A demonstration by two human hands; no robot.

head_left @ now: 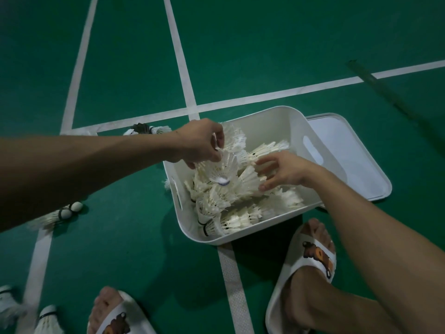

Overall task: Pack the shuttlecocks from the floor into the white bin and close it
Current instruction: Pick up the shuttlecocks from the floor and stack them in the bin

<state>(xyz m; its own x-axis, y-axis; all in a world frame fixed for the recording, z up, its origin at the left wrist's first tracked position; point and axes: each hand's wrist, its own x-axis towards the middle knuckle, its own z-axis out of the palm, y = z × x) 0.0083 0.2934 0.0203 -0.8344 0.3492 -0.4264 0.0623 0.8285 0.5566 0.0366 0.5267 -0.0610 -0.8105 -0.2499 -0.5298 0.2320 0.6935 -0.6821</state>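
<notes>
Two loose white feather shuttlecocks (48, 319) lie on the green floor, lower left. The left hand (199, 143) pinches one held shuttlecock (220, 171) above the single white plastic bin (265, 124), over its uncountable heap (240, 213). The right hand (284, 171) is spread over that heap. One flat white lid (349, 153) lies just beside the bin.

The left arm (96, 165) and right arm (375, 237) are bare. The feet wear white slippers with open toes. The right slipper (317, 255) and left slipper (120, 320) each have a brown cartoon picture on the wide strap.
</notes>
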